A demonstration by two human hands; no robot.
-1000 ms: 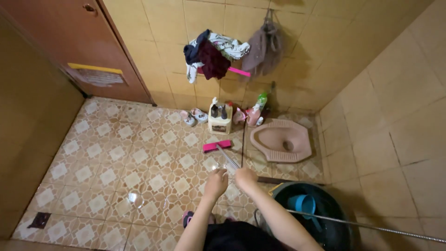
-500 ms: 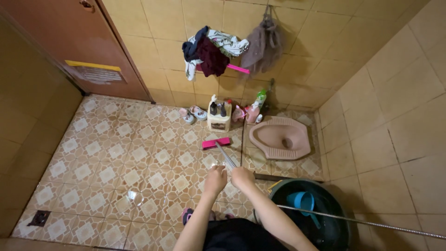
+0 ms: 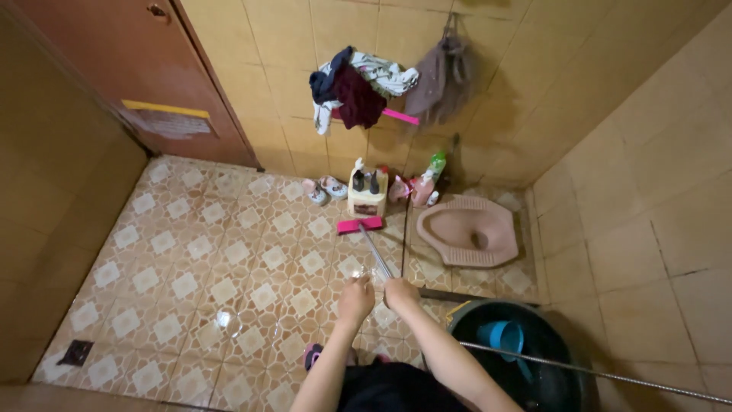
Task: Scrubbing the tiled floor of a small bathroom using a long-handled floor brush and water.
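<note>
With both fists closed on the handle [image 3: 375, 258], left hand [image 3: 356, 299] beside right hand [image 3: 400, 292], I hold it slanted so the pink brush [image 3: 360, 224] lies flat on the far floor [image 3: 191, 252], left of the toilet [image 3: 469, 230].

floor brush [image 3: 361, 224] | pink head, thin metal handle | head flat on wet patterned tiles, beside the cream container | handle slants back up to both hands (upper end hidden in the grip)

Yellow-edged sign [image 3: 166, 120] on brown door [image 3: 114, 53]
</note>
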